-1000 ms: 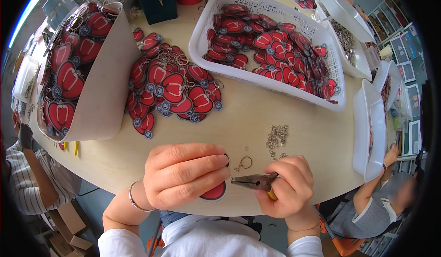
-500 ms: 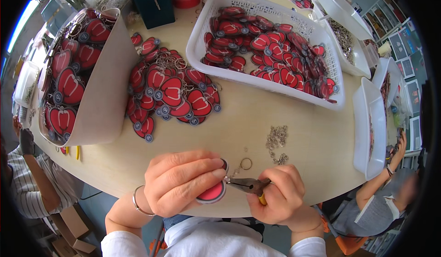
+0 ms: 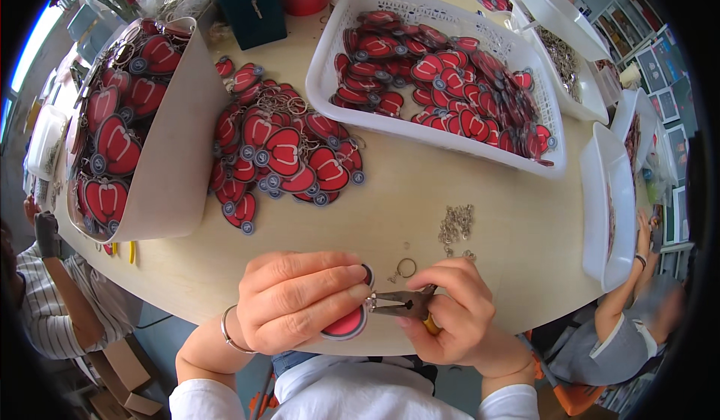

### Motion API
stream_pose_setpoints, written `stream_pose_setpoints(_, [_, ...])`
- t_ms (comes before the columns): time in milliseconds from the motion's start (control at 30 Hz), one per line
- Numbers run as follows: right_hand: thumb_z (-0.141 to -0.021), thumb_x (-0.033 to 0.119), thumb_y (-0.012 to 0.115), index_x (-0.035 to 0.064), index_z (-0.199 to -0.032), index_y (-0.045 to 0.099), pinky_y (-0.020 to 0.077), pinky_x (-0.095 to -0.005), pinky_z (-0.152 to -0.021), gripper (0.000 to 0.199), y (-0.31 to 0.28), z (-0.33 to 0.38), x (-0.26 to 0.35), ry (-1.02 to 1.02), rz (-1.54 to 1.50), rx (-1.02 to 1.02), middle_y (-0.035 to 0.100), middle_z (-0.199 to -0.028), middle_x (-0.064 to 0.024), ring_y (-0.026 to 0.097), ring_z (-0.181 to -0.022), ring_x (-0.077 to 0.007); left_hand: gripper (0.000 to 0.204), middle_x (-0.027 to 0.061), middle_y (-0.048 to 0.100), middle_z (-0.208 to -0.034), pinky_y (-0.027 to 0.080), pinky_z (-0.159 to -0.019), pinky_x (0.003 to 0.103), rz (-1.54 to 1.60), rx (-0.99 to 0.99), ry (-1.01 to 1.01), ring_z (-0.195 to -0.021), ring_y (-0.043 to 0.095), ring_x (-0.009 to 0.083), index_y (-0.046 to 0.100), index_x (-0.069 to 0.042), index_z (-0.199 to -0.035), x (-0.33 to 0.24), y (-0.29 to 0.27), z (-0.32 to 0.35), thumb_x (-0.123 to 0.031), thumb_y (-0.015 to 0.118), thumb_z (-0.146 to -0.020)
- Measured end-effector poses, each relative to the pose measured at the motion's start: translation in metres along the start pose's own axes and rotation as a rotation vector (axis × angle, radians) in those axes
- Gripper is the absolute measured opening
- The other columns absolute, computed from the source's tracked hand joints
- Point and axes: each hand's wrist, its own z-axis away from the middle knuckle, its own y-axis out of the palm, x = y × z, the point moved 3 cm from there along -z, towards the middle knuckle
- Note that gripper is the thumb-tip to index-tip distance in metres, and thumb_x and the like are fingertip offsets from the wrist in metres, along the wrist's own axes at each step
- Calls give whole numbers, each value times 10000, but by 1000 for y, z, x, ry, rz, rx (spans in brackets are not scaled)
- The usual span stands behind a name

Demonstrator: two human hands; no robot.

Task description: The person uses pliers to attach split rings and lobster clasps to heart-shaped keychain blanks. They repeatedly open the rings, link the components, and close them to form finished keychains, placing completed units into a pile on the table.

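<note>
My left hand [image 3: 296,300] is closed around a red charm [image 3: 346,325] with a dark border, its fingers covering most of it. In my right hand [image 3: 457,311] is a pair of pliers [image 3: 396,304] with yellow on the handles. The plier jaws stand slightly apart, their tips at a small metal fitting on the charm's edge. A key ring [image 3: 406,268] with a short bit of chain lies on the table just beyond the pliers. Whether that chain joins the charm, I cannot tell. Farther off is a small pile of metal links [image 3: 455,225].
A heap of red charms with key rings [image 3: 281,150] lies beside a filled beige bin [image 3: 176,150]. A white basket [image 3: 442,139] holds more charms. White trays [image 3: 606,217] line the right side. Co-workers sit at the left and right, one in a striped shirt [image 3: 45,300].
The plier jaws have parted a little at the charm. The chain by the key ring, stretched toward the pliers before, now lies bunched near the ring. My left hand keeps its hold.
</note>
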Motion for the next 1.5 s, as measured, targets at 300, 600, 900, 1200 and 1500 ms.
stream_pose_setpoints(300, [-627,107,734,45,-561,476,408,-337,-549,274,-1,1,1,-44,-24,-2,588,-821,-109,549,-658,-239,189,102,671,-945,560,-616,282,48,23,16,-836,675,243,653,-17,-941,1,-2,-1,-52,693,-760])
stream_pose_setpoints(600, [-609,119,729,44,-555,453,400,-325,-487,291,-2,6,5,-94,105,-27,570,-786,-116,525,-599,-235,191,88,672,-934,558,-603,265,23,21,52,-837,675,228,657,-31,-918,0,-3,-4,-40,712,-736])
stream_pose_setpoints(900, [-611,128,715,48,-582,456,412,-346,-531,273,-5,2,1,-106,179,-38,599,-864,-121,561,-683,-253,184,91,672,-921,550,-585,263,-19,37,76,-822,673,228,659,-29,-905,0,-6,-8,-37,707,-727])
stream_pose_setpoints(1200, [-647,146,714,51,-579,454,412,-358,-549,285,-5,3,0,-99,154,-25,612,-892,-122,574,-713,-262,181,92,673,-915,545,-580,259,-11,13,89,-823,674,229,665,-30,-904,2,-5,-6,-49,696,-727])
stream_pose_setpoints(1500, [-630,115,730,46,-569,473,445,-342,-541,273,-6,5,3,-80,114,23,601,-827,-111,557,-654,-243,181,86,671,-902,540,-576,255,-21,22,107,-809,672,222,669,-32,-888,1,-6,-8,-39,690,-709])
